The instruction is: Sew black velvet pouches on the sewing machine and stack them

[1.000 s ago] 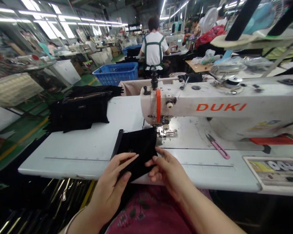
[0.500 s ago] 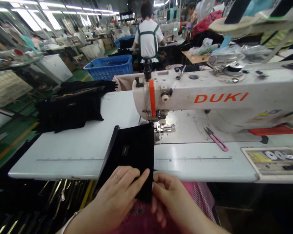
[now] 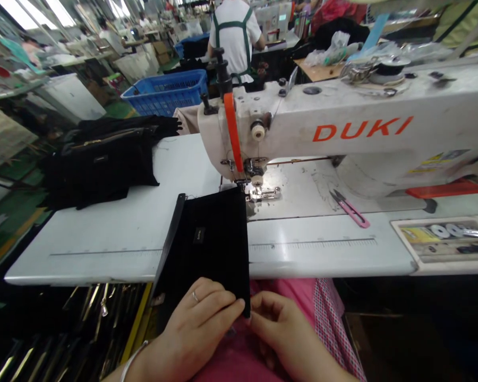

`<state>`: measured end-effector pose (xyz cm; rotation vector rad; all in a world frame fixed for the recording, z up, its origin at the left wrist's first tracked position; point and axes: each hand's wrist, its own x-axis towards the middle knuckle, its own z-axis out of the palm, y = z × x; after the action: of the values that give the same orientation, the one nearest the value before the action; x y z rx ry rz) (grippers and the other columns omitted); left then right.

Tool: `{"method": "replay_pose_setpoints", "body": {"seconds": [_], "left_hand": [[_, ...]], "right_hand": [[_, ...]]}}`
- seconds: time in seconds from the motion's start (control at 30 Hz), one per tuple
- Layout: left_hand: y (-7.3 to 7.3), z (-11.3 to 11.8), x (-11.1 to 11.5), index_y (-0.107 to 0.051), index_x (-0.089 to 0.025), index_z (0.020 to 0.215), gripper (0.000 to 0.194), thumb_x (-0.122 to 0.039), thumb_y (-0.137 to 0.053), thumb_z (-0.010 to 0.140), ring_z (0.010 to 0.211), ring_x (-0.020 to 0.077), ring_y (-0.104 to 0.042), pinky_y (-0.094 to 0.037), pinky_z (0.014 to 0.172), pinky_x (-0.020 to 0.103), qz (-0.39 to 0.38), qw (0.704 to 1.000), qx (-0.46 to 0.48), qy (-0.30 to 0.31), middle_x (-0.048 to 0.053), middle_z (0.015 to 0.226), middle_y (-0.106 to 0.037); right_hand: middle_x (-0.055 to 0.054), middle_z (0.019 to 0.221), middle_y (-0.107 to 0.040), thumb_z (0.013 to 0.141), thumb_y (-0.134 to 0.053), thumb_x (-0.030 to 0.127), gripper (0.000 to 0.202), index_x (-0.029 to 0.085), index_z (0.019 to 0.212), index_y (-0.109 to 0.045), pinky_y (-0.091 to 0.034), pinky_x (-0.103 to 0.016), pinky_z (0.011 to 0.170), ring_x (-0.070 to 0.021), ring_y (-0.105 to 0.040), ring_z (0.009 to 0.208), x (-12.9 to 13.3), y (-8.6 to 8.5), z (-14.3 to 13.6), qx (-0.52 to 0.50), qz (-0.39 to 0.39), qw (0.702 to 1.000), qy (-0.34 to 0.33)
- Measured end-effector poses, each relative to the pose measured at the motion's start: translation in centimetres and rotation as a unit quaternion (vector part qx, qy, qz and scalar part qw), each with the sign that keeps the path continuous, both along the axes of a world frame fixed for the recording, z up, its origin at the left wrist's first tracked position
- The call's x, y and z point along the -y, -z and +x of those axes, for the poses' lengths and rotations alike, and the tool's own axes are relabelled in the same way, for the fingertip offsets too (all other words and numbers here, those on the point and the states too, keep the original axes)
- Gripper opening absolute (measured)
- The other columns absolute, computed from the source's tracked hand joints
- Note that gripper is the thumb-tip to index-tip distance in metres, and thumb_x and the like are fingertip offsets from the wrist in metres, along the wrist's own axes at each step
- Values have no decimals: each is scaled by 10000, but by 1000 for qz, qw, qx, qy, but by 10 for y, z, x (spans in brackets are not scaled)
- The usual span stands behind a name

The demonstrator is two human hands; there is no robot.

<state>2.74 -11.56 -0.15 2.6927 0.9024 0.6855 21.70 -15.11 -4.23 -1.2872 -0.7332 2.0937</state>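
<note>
Head view: in front of presser foot, left hand on cloth, grip unclear; right hand pinches its corner. Uneven pull could skew cloth.

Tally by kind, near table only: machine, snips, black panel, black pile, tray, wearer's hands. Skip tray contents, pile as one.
Machine: 1
Snips: 1
Black panel: 1
Black pile: 1
Tray: 1
Hands (left hand, right hand): 2
Total: 7
</note>
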Motion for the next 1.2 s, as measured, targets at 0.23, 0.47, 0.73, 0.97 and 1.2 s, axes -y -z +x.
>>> {"method": "replay_pose_setpoints", "body": {"seconds": [0.23,0.47,0.73,0.97,1.2], "left_hand": [[6,1,0,-638,-121,1138,258,-37,-492,942,885,180,-577,-523,808,310,-42,999,4,14,75,947,-673],[9,-1,1,-630,-142,1112,244,-44,-510,924,914,186,-566,-483,869,337,-65,997,-35,15,69,956,-647],[13,1,2,-619,-158,1062,203,-54,-510,926,897,182,-557,-485,877,350,-59,997,-58,6,57,944,-627],[-4,7,-3,-618,-156,966,216,-28,-488,851,862,191,-565,-512,825,348,-77,997,-25,11,58,906,-638],[0,17,-36,-396,-111,1441,514,-149,-484,937,1384,262,-398,-421,1100,446,-10,984,-169,-47,137,1490,-450]], "right_hand": [[85,505,-492,761,-710,527,383,186,780,-535,-253,-175,343,-49,-387,336,2,7,1,-11,7,1000,-4],[83,527,-489,714,-744,585,453,198,745,-510,-260,-188,365,-49,-384,354,2,5,4,-31,-3,1000,-3],[34,650,-543,799,-672,269,152,200,766,-541,-416,-211,494,-103,-510,537,6,6,8,120,165,979,-9],[-77,1029,-721,973,-503,151,186,142,1039,-676,-555,-298,856,-193,-649,948,-17,0,31,352,730,586,-5],[7,949,-766,953,-565,100,188,216,961,-713,-558,-247,904,-131,-714,918,-31,-5,35,362,764,533,-33]]}}
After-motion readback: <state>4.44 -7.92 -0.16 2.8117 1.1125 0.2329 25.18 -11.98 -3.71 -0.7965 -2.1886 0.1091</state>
